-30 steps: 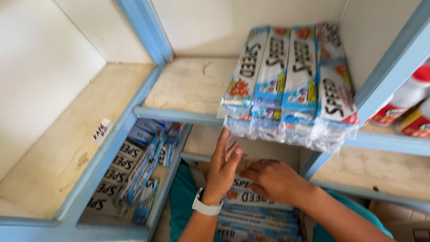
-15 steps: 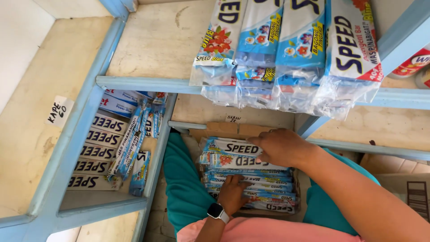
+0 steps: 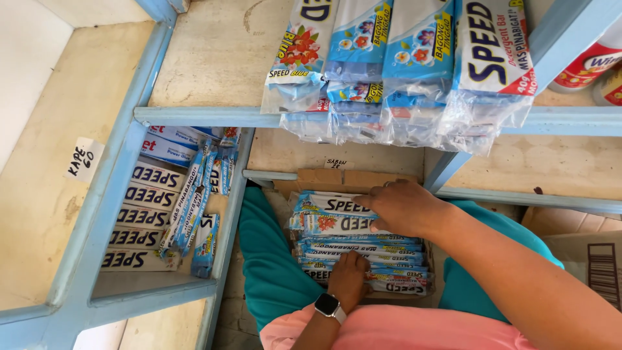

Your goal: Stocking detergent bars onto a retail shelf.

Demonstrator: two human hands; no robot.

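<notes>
From the head camera, a stack of blue-and-white detergent bar packets [image 3: 353, 243] sits in a cardboard box [image 3: 337, 179] between teal-clad knees. The right hand [image 3: 403, 206] lies on the stack's top packets, its grip closed over their right end (fingers curled down). The left hand [image 3: 348, 277], wearing a watch [image 3: 328, 305], presses flat against the stack's near side. Above the stack, bagged packets [image 3: 402, 65] overhang a blue shelf [image 3: 207, 115].

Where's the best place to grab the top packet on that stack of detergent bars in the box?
Probably by its long edges, coming from above. The top packet lies flat and face up on the stack in the cardboard box, so only its top and sides are free. The right hand already rests on its right end; the left hand touches the stack's near side.
</notes>
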